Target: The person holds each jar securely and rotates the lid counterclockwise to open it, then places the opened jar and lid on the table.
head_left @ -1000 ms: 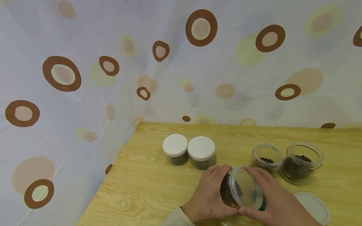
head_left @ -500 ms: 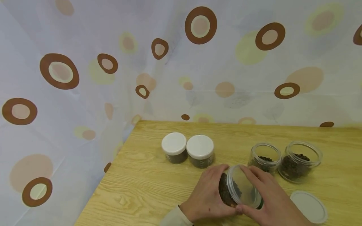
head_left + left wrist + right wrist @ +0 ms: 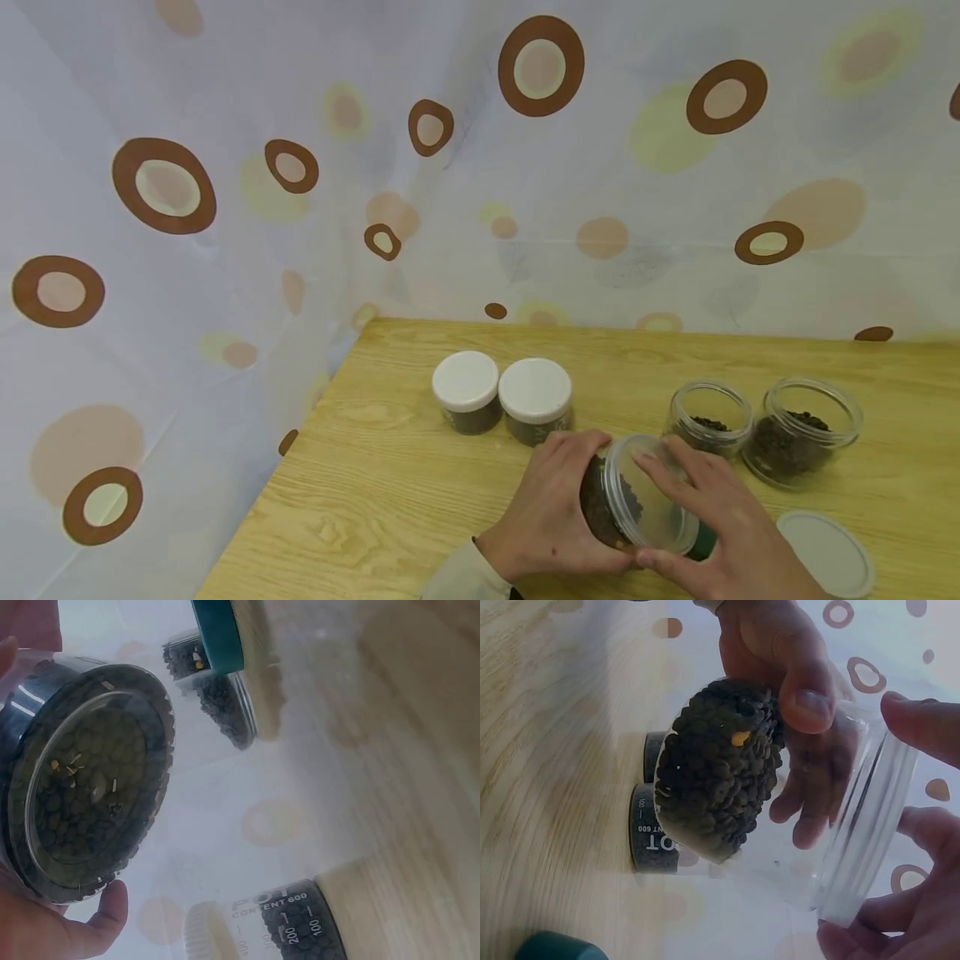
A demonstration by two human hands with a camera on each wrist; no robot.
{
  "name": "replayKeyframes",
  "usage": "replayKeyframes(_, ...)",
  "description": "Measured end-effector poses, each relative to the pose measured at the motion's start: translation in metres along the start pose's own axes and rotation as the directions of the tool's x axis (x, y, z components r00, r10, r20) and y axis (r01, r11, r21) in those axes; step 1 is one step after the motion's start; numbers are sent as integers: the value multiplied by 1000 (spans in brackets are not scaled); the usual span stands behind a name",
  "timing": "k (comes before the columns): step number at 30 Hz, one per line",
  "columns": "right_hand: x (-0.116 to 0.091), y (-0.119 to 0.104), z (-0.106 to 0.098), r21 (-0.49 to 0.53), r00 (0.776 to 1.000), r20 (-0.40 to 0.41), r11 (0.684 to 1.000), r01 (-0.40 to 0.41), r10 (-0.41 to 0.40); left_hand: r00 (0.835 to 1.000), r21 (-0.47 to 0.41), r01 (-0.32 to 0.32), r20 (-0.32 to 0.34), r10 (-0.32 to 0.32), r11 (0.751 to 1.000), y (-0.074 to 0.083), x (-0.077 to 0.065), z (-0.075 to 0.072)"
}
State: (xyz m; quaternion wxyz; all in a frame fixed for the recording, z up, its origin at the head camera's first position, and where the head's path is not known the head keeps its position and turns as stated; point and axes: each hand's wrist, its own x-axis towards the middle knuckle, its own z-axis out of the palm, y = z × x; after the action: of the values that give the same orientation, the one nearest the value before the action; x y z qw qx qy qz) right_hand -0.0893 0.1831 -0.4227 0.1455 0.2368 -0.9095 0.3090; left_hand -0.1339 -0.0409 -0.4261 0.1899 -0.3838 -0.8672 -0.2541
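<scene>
"As the tabletop [image 3: 322,508] is read from its left edge, what is met first?"

"Near the far left corner, two white-capped jars [image 3: 535,400] are set upright, just beside each other."

"And the jar in hand?"

"Farther from the left edge, a tilted glass jar [image 3: 598,504] of dark beans is held off the tabletop by the left hand [image 3: 551,517], whose thumb and fingers are curled round its body. Its clear lid [image 3: 654,521] is pinched at the rim by the thumb and fingers of the right hand [image 3: 727,525], one finger being reached over the top."

"Is it being tightened or loosened?"

"That cannot be told. Either way, the body should be steadied and brought more upright, lest beans be spilled, and the lid turned evenly, square to the mouth. The green cap [image 3: 703,542], partly hidden, the two open jars [image 3: 791,450] toward the far edge and the white lid [image 3: 825,554] lying flat at right should not be knocked."
</scene>
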Motion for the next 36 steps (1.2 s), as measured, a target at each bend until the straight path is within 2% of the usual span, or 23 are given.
replayKeyframes(4,-2,2,1,-18,999,-26,999,35,-35,1000,-51,-5,-1,5,999,-1,2,0)
replayKeyframes(11,1,1,-2,-12,996,-46,997,82,-82,999,-32,-15,-41,14,999,1,2,3)
replayKeyframes(13,4,-2,-5,-2,996,-46,997,77,-77,999,-57,2,-34,-4,998,2,2,2)
replayKeyframes(17,7,-9,-10,-28,1000,-16,1000,13,-13,1000,-71,11,-23,-12,997,4,0,2)
replayKeyframes(21,7,-12,-9,-52,992,33,991,-123,124,999,22,-20,-42,21,1000,7,-1,4)
replayKeyframes(22,8,-13,-8,-62,984,55,984,-165,169,998,56,-26,-51,29,998,8,-1,4)
replayKeyframes(25,9,-13,-6,-98,950,121,955,-278,289,999,81,-12,-46,16,997,9,-1,5)
replayKeyframes(28,8,-11,-6,-106,928,166,942,-319,333,999,83,-4,-53,8,997,9,-1,6)
replayKeyframes(32,5,-10,-4,-56,949,127,957,-283,288,998,57,-14,-67,17,998,8,1,6)
replayKeyframes(36,4,-13,-4,-10,987,37,988,-157,158,1000,-3,-4,-23,4,1000,5,2,2)
